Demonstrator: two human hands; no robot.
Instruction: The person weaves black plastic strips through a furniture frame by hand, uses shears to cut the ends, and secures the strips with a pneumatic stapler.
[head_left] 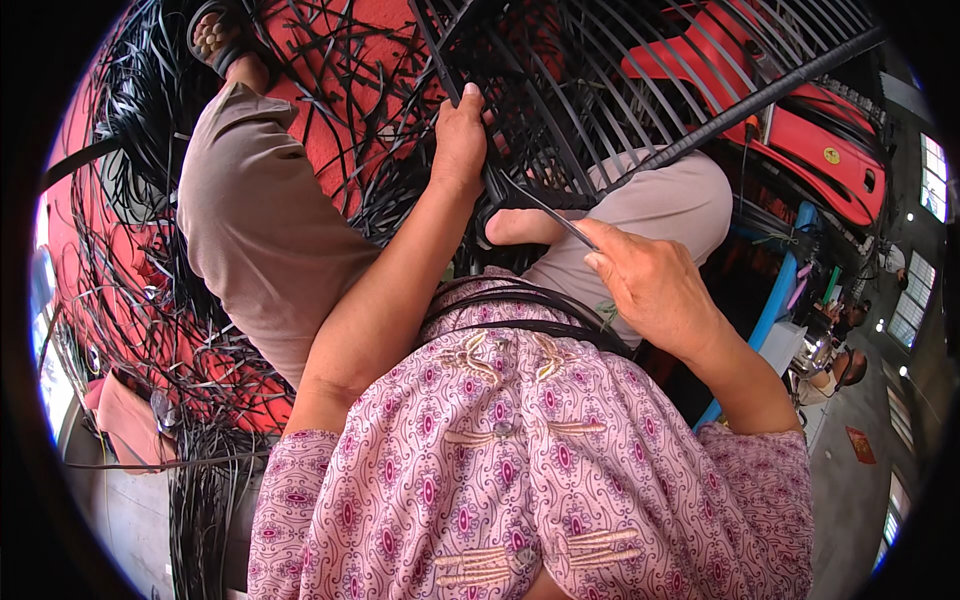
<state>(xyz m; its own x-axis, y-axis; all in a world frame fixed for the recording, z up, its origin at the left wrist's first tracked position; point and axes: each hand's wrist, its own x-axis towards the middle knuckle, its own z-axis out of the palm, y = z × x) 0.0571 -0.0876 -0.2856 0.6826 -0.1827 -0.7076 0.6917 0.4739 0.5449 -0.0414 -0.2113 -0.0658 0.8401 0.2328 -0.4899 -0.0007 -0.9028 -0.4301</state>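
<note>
A dark furniture-like frame point(715, 125) leans across my lap at the top right, strung with many parallel flat strips. My left hand point(460, 140) is closed around the frame's near left bar, with the thumb pointing up along it. Between thumb and fingers, my right hand point(650, 285) pinches a thin black strip point(550, 212), which runs up and left to the frame just below my left hand. More black strips point(520, 296) lie in a loop across my waist. What the fingers of my left hand press on behind the bar is hidden.
Loose black strips point(330, 100) are strewn over a red surface point(400, 50) ahead and to the left. A thick strip bundle point(150, 110) hangs at the far left. Red plastic parts point(830, 150) and a blue bar point(775, 300) stand on the right. People point(850, 367) are farther off.
</note>
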